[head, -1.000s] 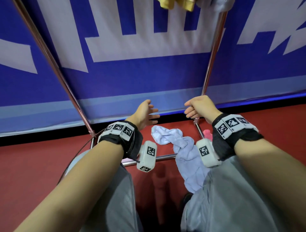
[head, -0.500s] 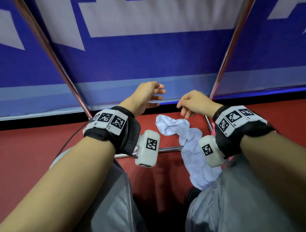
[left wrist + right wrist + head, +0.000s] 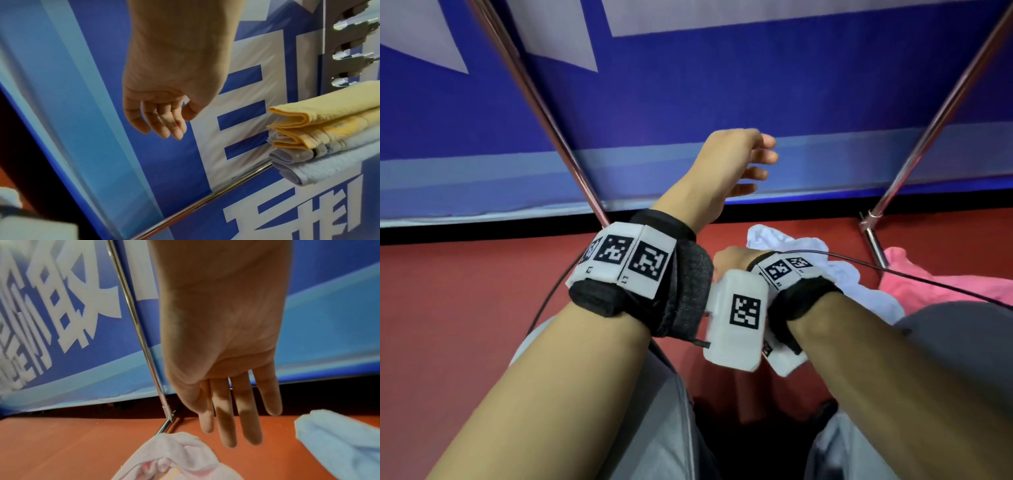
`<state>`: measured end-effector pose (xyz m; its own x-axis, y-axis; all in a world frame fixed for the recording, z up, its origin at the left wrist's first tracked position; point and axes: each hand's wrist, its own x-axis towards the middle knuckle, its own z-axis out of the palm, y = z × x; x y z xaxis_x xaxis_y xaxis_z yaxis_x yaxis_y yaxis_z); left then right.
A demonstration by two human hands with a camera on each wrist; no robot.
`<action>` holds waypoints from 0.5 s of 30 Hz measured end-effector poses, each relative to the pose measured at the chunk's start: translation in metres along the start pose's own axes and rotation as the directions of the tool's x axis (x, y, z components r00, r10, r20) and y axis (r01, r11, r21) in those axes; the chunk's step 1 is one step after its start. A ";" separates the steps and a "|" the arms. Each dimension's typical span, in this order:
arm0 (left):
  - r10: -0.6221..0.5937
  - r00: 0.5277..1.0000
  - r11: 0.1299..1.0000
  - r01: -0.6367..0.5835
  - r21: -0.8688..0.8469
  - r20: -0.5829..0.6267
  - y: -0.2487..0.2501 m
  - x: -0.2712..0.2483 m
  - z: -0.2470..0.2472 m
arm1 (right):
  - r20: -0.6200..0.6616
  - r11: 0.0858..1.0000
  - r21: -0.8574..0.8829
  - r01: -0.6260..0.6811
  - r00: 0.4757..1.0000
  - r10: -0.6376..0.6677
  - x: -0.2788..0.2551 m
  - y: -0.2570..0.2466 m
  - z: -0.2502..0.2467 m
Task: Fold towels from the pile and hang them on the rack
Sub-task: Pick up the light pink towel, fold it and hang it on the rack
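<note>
My left hand (image 3: 753,168) is raised in front of the blue banner, fingers relaxed and holding nothing; the left wrist view shows its fingers (image 3: 164,125) loosely bent. My right hand (image 3: 727,263) is low, mostly hidden behind the left wrist camera. In the right wrist view its fingers (image 3: 240,418) point straight down over the red floor, between a whitish-pink crumpled towel (image 3: 174,456) and a pale blue towel (image 3: 339,443), touching neither. The pale towel (image 3: 784,240) lies on the floor beside a pink towel (image 3: 928,284). Folded yellow (image 3: 329,116) and pale blue (image 3: 329,164) towels hang on the rack bar (image 3: 205,199).
Two slanted metal rack legs (image 3: 534,102) (image 3: 945,102) stand against the blue and white banner (image 3: 722,85). A thin black cable (image 3: 928,284) runs over the pink towel. My grey-trousered knees (image 3: 654,428) are at the bottom of the head view.
My right hand has dropped from beside the right rack leg toward the towels on the floor, and its fingers have straightened. The left hand has risen a little. The head view has tilted down.
</note>
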<state>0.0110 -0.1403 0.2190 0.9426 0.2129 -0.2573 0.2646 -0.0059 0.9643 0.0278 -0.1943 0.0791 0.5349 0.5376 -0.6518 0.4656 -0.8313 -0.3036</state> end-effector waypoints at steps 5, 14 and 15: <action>-0.013 0.999 0.996 0.017 0.093 -0.036 -0.005 0.007 -0.017 | 0.004 1.000 0.010 -0.009 1.000 0.009 0.041 -0.004 0.021; -0.019 0.993 0.956 0.052 0.290 -0.116 -0.029 0.029 -0.039 | 0.002 0.992 0.113 -0.062 0.998 0.062 0.088 0.034 0.058; -0.026 0.994 0.954 0.057 0.293 -0.110 -0.030 0.032 -0.038 | -0.011 0.984 0.165 -0.069 0.997 0.072 0.095 0.036 0.060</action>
<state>0.0255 -0.0966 0.1843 0.9072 0.3195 -0.2736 0.3661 -0.2796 0.8876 0.0532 -0.1815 -0.0355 0.5748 0.4778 -0.6643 0.3047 -0.8784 -0.3681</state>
